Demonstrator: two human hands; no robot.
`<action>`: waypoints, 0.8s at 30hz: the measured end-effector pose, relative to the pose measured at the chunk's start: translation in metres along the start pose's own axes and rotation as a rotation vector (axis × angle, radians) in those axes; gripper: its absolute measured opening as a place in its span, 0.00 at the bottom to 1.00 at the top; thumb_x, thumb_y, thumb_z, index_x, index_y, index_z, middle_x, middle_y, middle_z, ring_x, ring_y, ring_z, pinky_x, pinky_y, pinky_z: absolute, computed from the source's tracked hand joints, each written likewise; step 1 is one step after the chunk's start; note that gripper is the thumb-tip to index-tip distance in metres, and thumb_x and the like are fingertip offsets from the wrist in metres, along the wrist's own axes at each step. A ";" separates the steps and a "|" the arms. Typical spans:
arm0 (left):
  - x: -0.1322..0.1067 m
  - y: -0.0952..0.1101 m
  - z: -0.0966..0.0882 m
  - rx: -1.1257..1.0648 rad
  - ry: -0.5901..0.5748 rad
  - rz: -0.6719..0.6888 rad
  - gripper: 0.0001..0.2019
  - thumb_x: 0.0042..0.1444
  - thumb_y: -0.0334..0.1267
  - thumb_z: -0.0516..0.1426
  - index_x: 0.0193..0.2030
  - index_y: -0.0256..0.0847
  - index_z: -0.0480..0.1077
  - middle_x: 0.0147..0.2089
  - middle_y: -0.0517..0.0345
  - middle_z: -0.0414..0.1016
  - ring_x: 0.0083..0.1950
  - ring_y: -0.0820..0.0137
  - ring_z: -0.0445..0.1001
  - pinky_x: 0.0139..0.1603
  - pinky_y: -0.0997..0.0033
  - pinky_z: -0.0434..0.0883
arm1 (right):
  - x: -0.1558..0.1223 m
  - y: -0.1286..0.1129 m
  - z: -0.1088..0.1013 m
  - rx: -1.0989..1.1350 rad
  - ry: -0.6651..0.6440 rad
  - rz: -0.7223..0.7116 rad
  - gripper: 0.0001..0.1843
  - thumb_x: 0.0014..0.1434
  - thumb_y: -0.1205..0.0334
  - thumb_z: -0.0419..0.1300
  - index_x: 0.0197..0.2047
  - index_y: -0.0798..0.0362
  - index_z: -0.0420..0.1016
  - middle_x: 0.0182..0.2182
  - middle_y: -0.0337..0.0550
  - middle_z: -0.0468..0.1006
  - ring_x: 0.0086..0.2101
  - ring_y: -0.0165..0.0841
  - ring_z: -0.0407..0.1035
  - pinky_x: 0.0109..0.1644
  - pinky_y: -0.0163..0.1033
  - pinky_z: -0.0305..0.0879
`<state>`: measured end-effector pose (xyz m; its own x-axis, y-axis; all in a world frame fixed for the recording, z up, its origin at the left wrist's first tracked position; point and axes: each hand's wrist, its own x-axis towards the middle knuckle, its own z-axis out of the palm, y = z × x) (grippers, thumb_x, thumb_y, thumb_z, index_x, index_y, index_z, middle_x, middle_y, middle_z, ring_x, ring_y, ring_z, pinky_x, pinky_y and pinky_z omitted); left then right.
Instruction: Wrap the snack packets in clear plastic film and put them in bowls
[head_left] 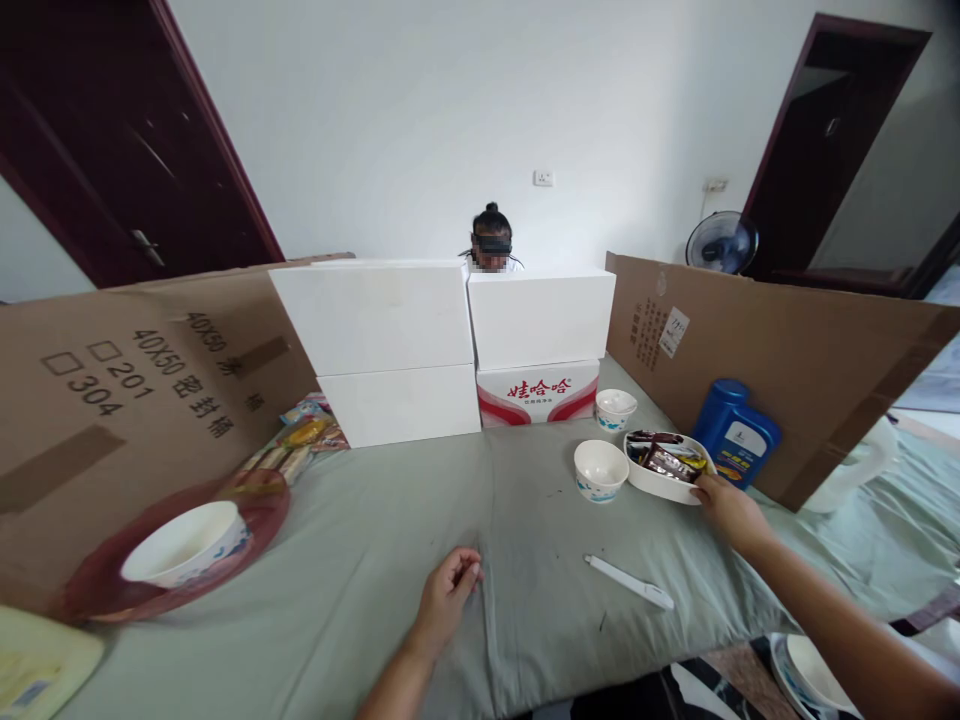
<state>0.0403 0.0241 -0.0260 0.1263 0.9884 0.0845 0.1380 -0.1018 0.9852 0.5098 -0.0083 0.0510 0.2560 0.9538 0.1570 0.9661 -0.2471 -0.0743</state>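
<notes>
Spreading beneath and around the white dish, a pale green cloth covers the counter. A pale wall rises well beyond the dish, with a dark door far to its left. Past the dish on the right stands a cardboard panel, and a fan beyond that. Stacked boxes stand beyond the dish and to its left, and over their tops shows a person.

Just left of the dish is a bowl; a second bowl sits just beyond the dish. A blue bottle stands near its right end. Well to its left, a red tray carries a third bowl. A white pen lies on the near side of the dish.

The right hand has its grip closed on the dish's near right rim; shiny packets lie inside. The left hand, well left of the dish and nearer, has loosely curled fingers; whether its grip is fully closed, or holds anything, I cannot tell
</notes>
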 end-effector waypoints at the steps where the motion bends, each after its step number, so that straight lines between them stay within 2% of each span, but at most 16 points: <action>1: 0.000 0.000 0.000 0.000 0.004 -0.004 0.19 0.46 0.56 0.60 0.32 0.40 0.71 0.25 0.59 0.73 0.27 0.68 0.71 0.31 0.70 0.68 | 0.004 -0.003 0.003 0.006 0.000 -0.004 0.14 0.66 0.62 0.45 0.40 0.53 0.72 0.46 0.50 0.76 0.44 0.37 0.72 0.44 0.36 0.62; 8: 0.000 -0.001 0.000 0.018 -0.014 0.015 0.16 0.49 0.53 0.59 0.32 0.40 0.70 0.25 0.58 0.73 0.27 0.68 0.70 0.32 0.70 0.67 | 0.041 -0.024 0.017 0.026 -0.031 -0.005 0.15 0.66 0.62 0.46 0.41 0.54 0.73 0.45 0.49 0.77 0.44 0.37 0.72 0.44 0.36 0.62; 13: -0.001 -0.003 0.000 0.019 -0.033 0.009 0.16 0.50 0.53 0.59 0.32 0.41 0.70 0.25 0.59 0.73 0.27 0.69 0.70 0.32 0.71 0.67 | 0.075 -0.045 0.028 0.028 -0.040 0.053 0.15 0.65 0.59 0.48 0.43 0.54 0.74 0.46 0.53 0.77 0.44 0.39 0.73 0.42 0.38 0.63; 18: -0.001 -0.008 0.001 0.034 -0.028 -0.001 0.14 0.52 0.50 0.58 0.34 0.41 0.70 0.26 0.59 0.73 0.28 0.69 0.70 0.32 0.72 0.66 | 0.116 -0.051 0.029 0.071 -0.056 0.137 0.17 0.64 0.59 0.48 0.44 0.57 0.77 0.44 0.61 0.77 0.43 0.43 0.74 0.40 0.40 0.63; 24: -0.006 -0.004 0.002 0.118 -0.046 0.037 0.07 0.55 0.39 0.54 0.34 0.39 0.71 0.28 0.58 0.74 0.31 0.70 0.70 0.34 0.73 0.65 | 0.172 -0.056 0.024 0.184 -0.102 0.184 0.19 0.61 0.64 0.50 0.45 0.65 0.79 0.41 0.79 0.75 0.35 0.44 0.76 0.33 0.45 0.60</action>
<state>0.0412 0.0183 -0.0309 0.1781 0.9777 0.1111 0.2470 -0.1537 0.9568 0.4992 0.1733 0.0581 0.4128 0.9105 0.0248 0.8793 -0.3912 -0.2715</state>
